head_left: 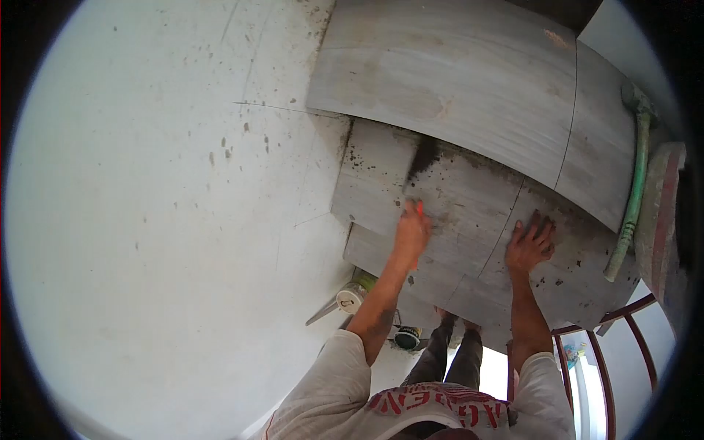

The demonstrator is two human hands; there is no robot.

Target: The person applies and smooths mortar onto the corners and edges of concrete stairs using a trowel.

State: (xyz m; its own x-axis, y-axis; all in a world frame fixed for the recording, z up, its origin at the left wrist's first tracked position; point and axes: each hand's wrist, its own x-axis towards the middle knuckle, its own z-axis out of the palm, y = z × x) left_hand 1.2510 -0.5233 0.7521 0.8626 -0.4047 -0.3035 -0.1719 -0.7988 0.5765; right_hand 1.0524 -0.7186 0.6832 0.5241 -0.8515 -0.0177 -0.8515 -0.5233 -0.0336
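My left hand (412, 236) is closed around a tool with an orange-red handle (419, 208), over the grey stair tread (469, 198). I cannot make out the tool's working end. Just beyond it, a dark patch (424, 155) marks the tread near the foot of the riser. My right hand (531, 246) rests on the same tread with its fingers spread, to the right of a tile joint. Dark crumbs and spots lie scattered over the tiles around both hands.
A hammer with a green handle (635, 191) lies on the right, beside a slab with a reddish stripe (666, 213). White wall (161, 220) borders the left. Below are a bucket (350, 298), a dark-rimmed container (407, 338) and a brown railing (601, 367). A higher tiled step (447, 66) rises ahead.
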